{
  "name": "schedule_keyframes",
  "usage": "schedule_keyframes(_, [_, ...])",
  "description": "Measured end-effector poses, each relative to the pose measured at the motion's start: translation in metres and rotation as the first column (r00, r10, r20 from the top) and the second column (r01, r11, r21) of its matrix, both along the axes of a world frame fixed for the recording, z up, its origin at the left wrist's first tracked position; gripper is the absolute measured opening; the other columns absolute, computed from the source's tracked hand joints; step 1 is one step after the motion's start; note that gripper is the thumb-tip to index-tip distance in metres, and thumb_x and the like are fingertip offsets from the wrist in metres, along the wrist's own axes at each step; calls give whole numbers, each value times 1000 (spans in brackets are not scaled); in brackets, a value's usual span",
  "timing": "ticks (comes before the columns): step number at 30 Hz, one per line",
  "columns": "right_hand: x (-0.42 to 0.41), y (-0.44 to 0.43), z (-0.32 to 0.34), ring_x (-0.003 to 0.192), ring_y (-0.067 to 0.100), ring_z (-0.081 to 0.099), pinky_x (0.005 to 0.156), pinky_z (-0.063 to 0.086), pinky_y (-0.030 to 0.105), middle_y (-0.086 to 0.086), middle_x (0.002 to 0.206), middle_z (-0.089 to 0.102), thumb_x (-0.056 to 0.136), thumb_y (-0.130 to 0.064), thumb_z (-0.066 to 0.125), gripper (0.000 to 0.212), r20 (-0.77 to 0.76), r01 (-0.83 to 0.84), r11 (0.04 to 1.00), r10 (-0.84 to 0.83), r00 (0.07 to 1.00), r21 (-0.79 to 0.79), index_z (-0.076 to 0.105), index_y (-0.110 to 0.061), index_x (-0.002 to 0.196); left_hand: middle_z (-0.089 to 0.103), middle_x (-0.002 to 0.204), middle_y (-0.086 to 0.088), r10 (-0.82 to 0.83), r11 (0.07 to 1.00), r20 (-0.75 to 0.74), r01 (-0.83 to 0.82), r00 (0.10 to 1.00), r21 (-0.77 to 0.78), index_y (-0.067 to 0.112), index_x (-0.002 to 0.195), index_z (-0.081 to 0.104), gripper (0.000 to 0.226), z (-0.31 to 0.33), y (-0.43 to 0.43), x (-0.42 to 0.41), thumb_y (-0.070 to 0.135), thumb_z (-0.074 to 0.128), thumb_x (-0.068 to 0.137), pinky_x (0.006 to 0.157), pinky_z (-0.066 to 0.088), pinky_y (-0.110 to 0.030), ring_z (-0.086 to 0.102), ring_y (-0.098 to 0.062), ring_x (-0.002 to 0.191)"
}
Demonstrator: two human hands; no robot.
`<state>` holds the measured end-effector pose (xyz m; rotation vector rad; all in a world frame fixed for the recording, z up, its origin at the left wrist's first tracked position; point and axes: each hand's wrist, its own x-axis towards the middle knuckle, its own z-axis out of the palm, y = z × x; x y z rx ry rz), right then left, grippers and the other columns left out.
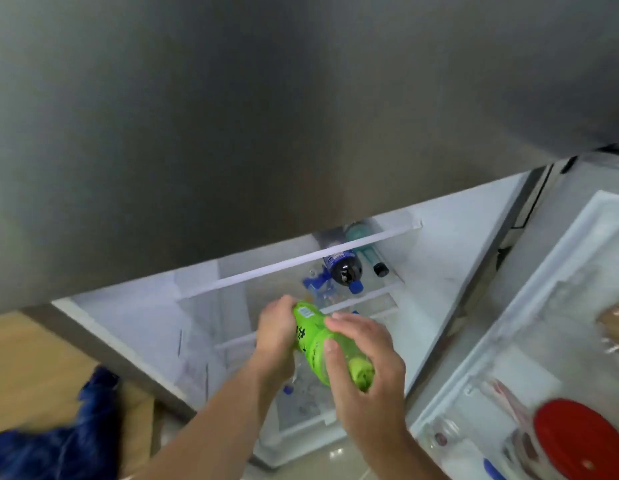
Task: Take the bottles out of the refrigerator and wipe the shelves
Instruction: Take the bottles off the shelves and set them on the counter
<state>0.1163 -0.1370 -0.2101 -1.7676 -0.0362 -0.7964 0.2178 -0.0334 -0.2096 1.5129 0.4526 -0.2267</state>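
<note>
Head view: both hands grip a green bottle (321,344) in front of the open fridge (439,258), left hand (276,330) around its base, right hand (366,368) around its neck end. A dark bottle (344,270) lies on a shelf (301,261) behind.

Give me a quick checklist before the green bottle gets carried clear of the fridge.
1. Both hands on green bottle: left hand high, right hand low: ok.
2. Bottle cap closed: cannot tell, hidden by the hand.
3. Fridge door open wide: ok.
4. Shelves emptied: not ok, dark bottle still lies on a shelf.
5. Blue cloth nearby for wiping: ok.
</note>
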Motion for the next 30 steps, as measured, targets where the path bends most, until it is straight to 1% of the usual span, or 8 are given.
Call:
schedule_keyframes(4, [-39,8,96,90,12,73,82,54,19,-1,92,76,86,-17,61,20,-20,-185,977,188,982,108,77,-5,90,49,67,-11,-41,984,-109,22,993,-175,17,65,59,25,60,18,-79,21,47,86,53,44,-32,49,-22,62])
schedule_keyframes(10, [-72,46,203,71,12,71,67,50,11,1,72,74,81,-10,68,11,-28,-368,924,372,928,104,75,-6,74,71,121,-18,5,977,9,-3,1000,-215,14,121,67,39,119,67,-161,43,48,103,87,60,-57,70,-36,111])
schedule_keyframes(14, [-81,101,250,55,24,59,52,48,34,13,60,62,81,-4,70,18,45,-545,832,544,838,106,67,1,64,74,120,-10,48,976,79,-30,996,-217,23,120,69,36,158,107,-193,42,42,106,87,61,-56,70,-33,113])
schedule_keyframes(19, [-85,189,271,56,29,56,54,46,42,12,59,58,86,-9,71,27,17,-720,694,720,694,12,63,2,63,81,94,0,178,949,201,-114,963,-295,30,99,79,49,182,175,-223,26,32,111,58,59,-24,77,-10,83])
schedule_keyframes(22, [-78,249,270,54,30,51,52,43,43,14,56,53,89,-13,69,34,-20,-745,667,745,666,8,59,3,61,81,95,3,311,931,264,-238,913,-275,45,91,77,52,176,217,-226,46,27,108,62,58,-25,76,-12,85])
schedule_keyframes(25, [-57,311,260,47,25,48,44,40,37,12,50,50,91,-9,69,39,-52,-766,643,766,641,25,54,5,58,76,100,2,411,908,334,-348,848,-234,32,111,66,53,155,268,-215,76,45,89,76,56,-38,70,-22,90])
schedule_keyframes(27, [-32,353,247,44,23,43,42,36,34,12,48,45,91,-9,69,42,-75,-753,655,755,651,56,49,9,58,72,111,15,358,933,401,-335,843,-128,35,122,54,48,139,304,-201,64,58,84,90,56,-31,69,-8,105])
schedule_keyframes(30, [13,412,222,48,34,47,44,40,39,24,52,49,89,-13,69,43,-92,-717,694,720,688,70,50,12,60,70,111,1,353,927,387,-373,852,-25,33,119,49,54,110,351,-166,40,82,77,88,60,-44,70,-20,103])
